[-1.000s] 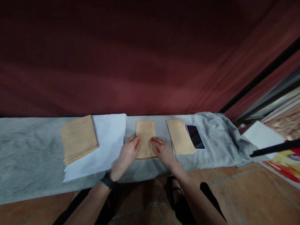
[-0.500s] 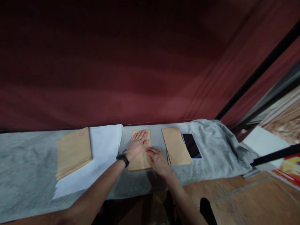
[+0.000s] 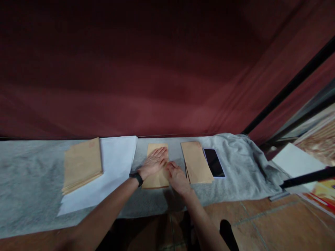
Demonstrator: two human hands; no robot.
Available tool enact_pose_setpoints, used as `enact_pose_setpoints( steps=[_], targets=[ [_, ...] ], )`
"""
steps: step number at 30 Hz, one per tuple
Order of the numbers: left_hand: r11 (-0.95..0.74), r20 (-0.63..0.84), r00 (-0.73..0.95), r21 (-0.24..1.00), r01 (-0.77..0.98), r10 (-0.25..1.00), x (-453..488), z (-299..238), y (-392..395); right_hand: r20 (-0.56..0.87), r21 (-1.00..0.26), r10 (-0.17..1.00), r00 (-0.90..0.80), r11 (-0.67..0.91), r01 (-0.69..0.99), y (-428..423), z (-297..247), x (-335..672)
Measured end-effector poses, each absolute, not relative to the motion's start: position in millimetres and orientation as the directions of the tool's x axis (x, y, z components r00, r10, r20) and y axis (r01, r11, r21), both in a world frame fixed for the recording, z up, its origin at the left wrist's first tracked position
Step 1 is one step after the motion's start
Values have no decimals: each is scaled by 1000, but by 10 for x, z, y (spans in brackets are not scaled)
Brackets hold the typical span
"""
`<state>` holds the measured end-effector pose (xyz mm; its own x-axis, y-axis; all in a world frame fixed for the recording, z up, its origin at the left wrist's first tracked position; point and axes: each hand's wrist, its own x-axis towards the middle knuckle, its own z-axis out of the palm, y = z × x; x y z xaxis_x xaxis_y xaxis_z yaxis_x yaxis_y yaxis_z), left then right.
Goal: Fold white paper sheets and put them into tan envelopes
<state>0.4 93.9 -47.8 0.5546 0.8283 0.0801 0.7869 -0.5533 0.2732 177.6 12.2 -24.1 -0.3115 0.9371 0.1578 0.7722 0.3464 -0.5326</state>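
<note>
A brown paper envelope (image 3: pixel 156 181) lies flat in front of me on a grey cloth. My left hand (image 3: pixel 154 162), with a black band at the wrist, rests palm down across its upper half, fingers stretched out. At the envelope's right edge my right hand (image 3: pixel 178 177) has its fingers bent together, pinching the paper there; the exact fingertip contact is partly hidden. Just right of that hand lies a small stack of brown envelopes (image 3: pixel 196 162). A thicker stack of brown envelopes (image 3: pixel 82 164) sits on white paper sheets (image 3: pixel 117 157) at the left.
A phone (image 3: pixel 214 162) with a pale purple edge lies beside the right-hand stack. The grey cloth (image 3: pixel 243 174) bunches up at its right end. Behind it hangs a dark red curtain (image 3: pixel 157 87). Black poles (image 3: pixel 288 85) slant down on the right, above a tiled floor (image 3: pixel 282 216).
My right hand's fingers have gone from stretched out to bent at the envelope's edge. My left hand stays pressed on the envelope, turned slightly further right. The view has shifted a little.
</note>
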Motion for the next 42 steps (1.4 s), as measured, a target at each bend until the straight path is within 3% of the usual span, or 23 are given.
enact_pose_setpoints(
  steps=[9,22,30,37,42],
  targets=[
    [-596,65,603,262,759,795,-40,-438,377,199,-533,962,-185,265,803,60,-143,1757],
    [-643,92,656,340,686,749,-194,-334,-325,210,-462,856,-473,513,724,73,-410,1598],
    [-651,93,665,340,678,741,-207,-357,-312,239,-358,874,-423,484,799,293,-542,1574],
    [-615,99,619,312,724,779,-79,-417,-449,247,-350,920,-304,377,857,397,-543,1544],
    [-580,142,569,339,741,810,18,-599,-524,195,-312,900,-390,434,845,315,-507,1575]
  ],
)
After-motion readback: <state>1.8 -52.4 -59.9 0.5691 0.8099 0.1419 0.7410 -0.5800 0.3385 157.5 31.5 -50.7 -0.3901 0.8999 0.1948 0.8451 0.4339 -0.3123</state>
